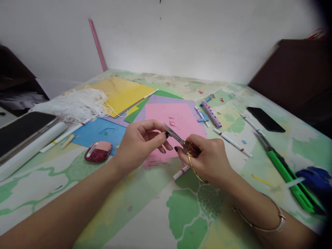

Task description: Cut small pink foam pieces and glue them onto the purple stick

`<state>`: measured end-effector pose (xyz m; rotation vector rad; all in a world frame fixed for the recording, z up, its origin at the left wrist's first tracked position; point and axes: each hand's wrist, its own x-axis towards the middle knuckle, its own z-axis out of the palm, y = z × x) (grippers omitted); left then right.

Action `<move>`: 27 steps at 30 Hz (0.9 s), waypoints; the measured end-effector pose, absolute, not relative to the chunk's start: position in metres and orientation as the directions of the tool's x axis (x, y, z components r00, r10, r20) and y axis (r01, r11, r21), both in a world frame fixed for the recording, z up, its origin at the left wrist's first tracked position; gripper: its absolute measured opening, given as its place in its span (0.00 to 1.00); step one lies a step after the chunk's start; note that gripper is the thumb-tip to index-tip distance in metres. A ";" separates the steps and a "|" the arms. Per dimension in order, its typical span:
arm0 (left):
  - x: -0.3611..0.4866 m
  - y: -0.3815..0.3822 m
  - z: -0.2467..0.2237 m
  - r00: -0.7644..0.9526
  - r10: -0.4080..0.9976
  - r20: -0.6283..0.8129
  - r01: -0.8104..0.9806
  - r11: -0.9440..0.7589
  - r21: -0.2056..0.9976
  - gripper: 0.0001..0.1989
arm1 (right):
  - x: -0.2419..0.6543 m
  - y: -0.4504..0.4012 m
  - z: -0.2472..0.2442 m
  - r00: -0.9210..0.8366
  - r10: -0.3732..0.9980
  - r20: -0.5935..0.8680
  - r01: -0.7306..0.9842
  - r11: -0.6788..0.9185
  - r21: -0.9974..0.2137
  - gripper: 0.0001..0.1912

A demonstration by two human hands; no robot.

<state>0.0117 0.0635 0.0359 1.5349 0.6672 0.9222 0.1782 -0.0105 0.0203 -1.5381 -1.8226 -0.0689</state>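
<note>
My right hand (210, 155) is wrapped round the gold handles of a pair of scissors (176, 136), whose narrow blades look closed and point up and left. At their tips, the thumb and forefinger of my left hand (145, 140) come together. Whatever they pinch, if anything, is too small to make out. Beneath both hands lies a pink paper sheet (160, 112), with small pink scraps (155, 162) at its near edge and a few cut bits on top. A white marker (181, 172) rests below my right hand.
Left of my hands are blue paper (89, 135), a maroon earphone case (98, 151), tangled white string (85, 102) and yellow sheets (129, 97). On the right lie a decorated purple tube (212, 114), a black phone (266, 119), a green cutter (287, 180) and several markers.
</note>
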 end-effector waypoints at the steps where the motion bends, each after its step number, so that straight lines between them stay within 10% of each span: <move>1: 0.011 0.064 0.035 0.523 0.831 0.191 -0.082 -0.174 0.981 0.02 | 0.178 -0.010 0.020 -0.010 0.833 0.553 0.872 0.278 -0.403 0.12; 27: 0.010 0.065 0.038 0.498 0.846 0.190 0.014 -0.227 0.974 0.04 | 0.181 -0.010 0.022 -0.033 0.822 0.568 0.909 0.261 -0.325 0.11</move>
